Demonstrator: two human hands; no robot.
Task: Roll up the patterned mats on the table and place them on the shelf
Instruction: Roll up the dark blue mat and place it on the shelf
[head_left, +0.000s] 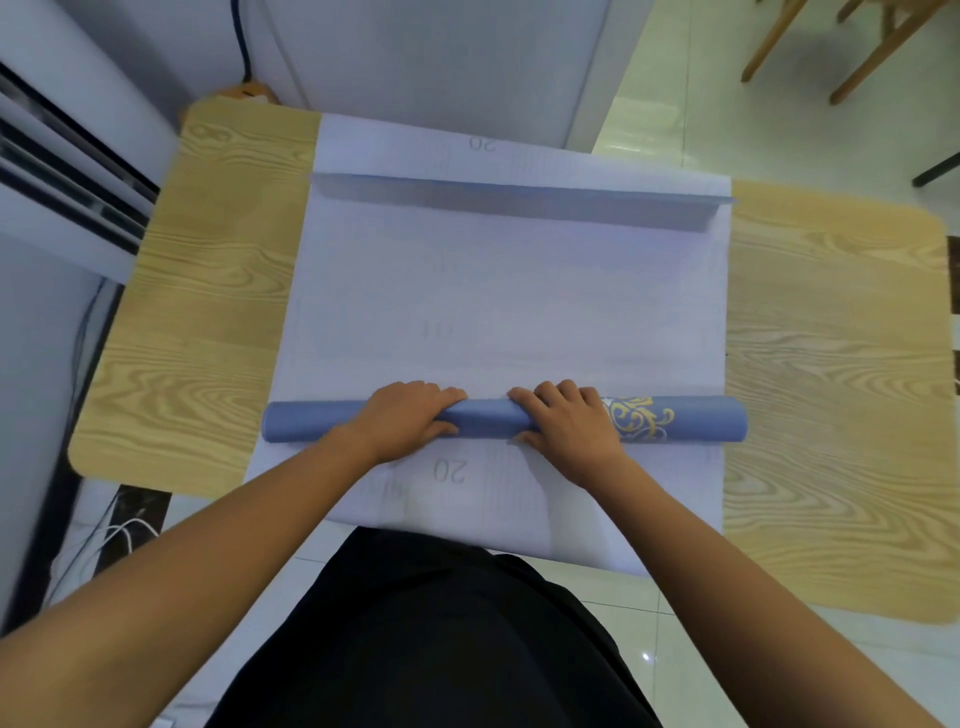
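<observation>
The left hand (410, 415) and right hand (569, 423) each curl round the blue gold-patterned rolled mat (488, 417) (on a pale numbered sheet (493, 291)) atop the wood-grain bench (208, 312).

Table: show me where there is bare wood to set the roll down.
Two bare wood patches: the left strip, between the spread pale mat and the left edge, and the wider right strip, from the mat to the right edge. The middle is crowded: the blue roll lies across it, held by the left hand and right hand.
</observation>
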